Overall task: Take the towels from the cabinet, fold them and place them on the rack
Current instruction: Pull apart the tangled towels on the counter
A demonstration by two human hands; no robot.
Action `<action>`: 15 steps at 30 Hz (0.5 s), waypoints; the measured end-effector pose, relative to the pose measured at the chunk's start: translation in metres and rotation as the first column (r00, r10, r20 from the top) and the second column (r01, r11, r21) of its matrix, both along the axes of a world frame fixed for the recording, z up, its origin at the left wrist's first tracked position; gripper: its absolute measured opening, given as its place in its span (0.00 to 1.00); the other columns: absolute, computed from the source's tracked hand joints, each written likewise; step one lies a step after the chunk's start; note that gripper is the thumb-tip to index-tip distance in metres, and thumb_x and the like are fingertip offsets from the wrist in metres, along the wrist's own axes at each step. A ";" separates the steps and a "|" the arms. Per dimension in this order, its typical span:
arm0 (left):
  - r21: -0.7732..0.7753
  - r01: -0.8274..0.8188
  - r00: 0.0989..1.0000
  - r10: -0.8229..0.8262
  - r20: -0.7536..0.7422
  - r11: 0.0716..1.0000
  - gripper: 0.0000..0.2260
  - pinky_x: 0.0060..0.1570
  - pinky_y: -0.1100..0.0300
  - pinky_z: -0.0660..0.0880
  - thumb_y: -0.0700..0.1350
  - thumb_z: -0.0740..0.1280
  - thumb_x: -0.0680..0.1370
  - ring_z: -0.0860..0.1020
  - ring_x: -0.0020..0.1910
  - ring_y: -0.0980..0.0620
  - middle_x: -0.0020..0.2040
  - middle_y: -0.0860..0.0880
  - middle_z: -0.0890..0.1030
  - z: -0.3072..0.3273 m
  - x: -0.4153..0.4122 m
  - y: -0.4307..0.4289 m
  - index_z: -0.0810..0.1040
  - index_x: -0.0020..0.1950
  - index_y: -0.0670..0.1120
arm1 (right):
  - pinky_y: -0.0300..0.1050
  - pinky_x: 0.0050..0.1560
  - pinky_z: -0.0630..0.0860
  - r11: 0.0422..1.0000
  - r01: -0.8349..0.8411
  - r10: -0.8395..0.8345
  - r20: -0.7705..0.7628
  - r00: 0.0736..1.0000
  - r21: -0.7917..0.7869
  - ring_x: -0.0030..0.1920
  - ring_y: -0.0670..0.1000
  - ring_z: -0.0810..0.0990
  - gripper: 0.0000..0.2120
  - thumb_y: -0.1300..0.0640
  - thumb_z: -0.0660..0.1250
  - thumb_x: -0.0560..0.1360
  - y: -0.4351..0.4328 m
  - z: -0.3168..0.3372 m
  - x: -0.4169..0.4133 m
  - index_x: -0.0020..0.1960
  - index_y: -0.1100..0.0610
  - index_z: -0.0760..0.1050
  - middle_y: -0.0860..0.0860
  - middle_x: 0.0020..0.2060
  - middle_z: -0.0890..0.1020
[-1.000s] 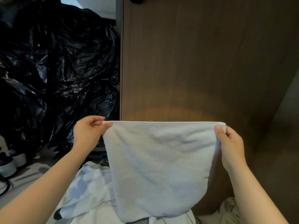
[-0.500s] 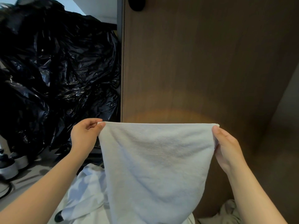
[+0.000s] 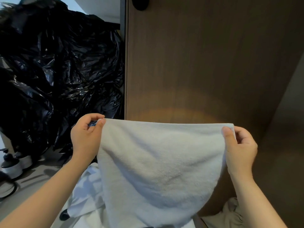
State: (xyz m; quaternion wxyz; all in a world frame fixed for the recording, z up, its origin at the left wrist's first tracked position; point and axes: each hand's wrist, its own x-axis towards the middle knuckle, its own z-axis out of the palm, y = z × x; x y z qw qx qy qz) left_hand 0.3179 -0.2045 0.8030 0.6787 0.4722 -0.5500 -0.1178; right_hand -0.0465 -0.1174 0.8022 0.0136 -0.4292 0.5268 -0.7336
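A white towel [image 3: 158, 165] hangs in front of me, stretched flat by its top edge. My left hand [image 3: 85, 137] pinches the top left corner between thumb and fingers. My right hand [image 3: 240, 148] pinches the top right corner. The towel's lower part sags in a rounded curve, and its bottom edge runs out of the frame. Behind it stands a brown wooden cabinet door [image 3: 205, 63] with a dark knob [image 3: 139, 3] at the top.
A heap of black plastic bags [image 3: 57, 76] fills the left side. More white cloth [image 3: 88, 195] lies below the towel, and a beige cloth [image 3: 230, 214] sits low right. Dark-topped white containers [image 3: 13, 165] stand on the floor at the far left.
The towel stays stretched between both hands; its top edge has dipped slightly and shifted a little left. Both pinches hold.
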 end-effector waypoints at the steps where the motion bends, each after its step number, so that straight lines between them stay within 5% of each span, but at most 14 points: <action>1: -0.003 0.001 1.000 -0.001 -0.007 1.000 0.05 0.35 0.74 0.70 0.43 0.69 0.76 0.76 0.34 0.66 0.42 0.59 0.81 0.000 -0.001 0.003 0.80 0.46 0.54 | 0.39 0.41 0.75 1.000 0.021 -0.021 0.014 1.000 -0.004 0.43 0.40 0.79 0.06 0.48 0.66 0.78 0.003 -0.002 0.003 0.49 0.51 0.78 0.40 0.40 0.80; 9: -0.002 0.012 1.000 -0.012 -0.010 1.000 0.04 0.35 0.78 0.71 0.44 0.70 0.75 0.77 0.37 0.69 0.39 0.61 0.81 -0.016 0.004 0.009 0.81 0.45 0.53 | 0.38 0.38 0.74 0.997 0.065 -0.065 -0.001 0.998 0.039 0.41 0.42 0.79 0.08 0.47 0.65 0.78 0.012 -0.023 0.005 0.46 0.51 0.79 0.42 0.38 0.81; 15: 0.258 0.011 0.993 -0.041 0.113 0.966 0.04 0.40 0.58 0.73 0.46 0.69 0.76 0.79 0.37 0.52 0.36 0.53 0.81 -0.068 -0.003 -0.023 0.80 0.44 0.56 | 0.40 0.38 0.73 0.940 0.087 -0.055 -0.104 0.993 0.331 0.41 0.48 0.80 0.08 0.49 0.66 0.78 -0.027 -0.073 -0.008 0.44 0.51 0.79 0.46 0.37 0.81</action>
